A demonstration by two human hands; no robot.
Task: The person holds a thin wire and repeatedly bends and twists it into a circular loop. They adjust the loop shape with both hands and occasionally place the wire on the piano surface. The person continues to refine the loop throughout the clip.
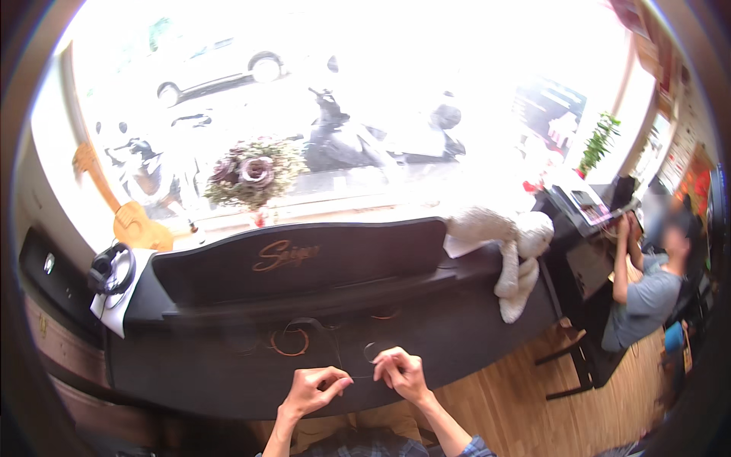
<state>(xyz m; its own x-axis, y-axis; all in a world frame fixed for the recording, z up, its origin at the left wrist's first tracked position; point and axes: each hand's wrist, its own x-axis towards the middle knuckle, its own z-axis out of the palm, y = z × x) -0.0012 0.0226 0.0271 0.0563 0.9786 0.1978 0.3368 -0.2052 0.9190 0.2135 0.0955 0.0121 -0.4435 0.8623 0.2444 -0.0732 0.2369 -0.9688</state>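
Note:
My left hand [316,390] is closed in a pinch above the near edge of a black, glossy piano-like top [213,358]. My right hand [402,375] is pinched too, a little to the right. A thin wire [362,377] runs between the fingertips of both hands, and a small loop of it curls up beside my right fingers. Just beyond my left hand a copper-coloured wire coil [290,353] lies on the black top. A second copper-coloured piece [385,315] lies farther back, only partly visible.
A black raised panel [213,274] stands behind the top. Headphones [111,271] and a ukulele-like instrument [142,227] are at left, with flowers [255,171] at the window. A grey plush toy [520,259] droops over the right end. Beyond it, a person [647,297] sits.

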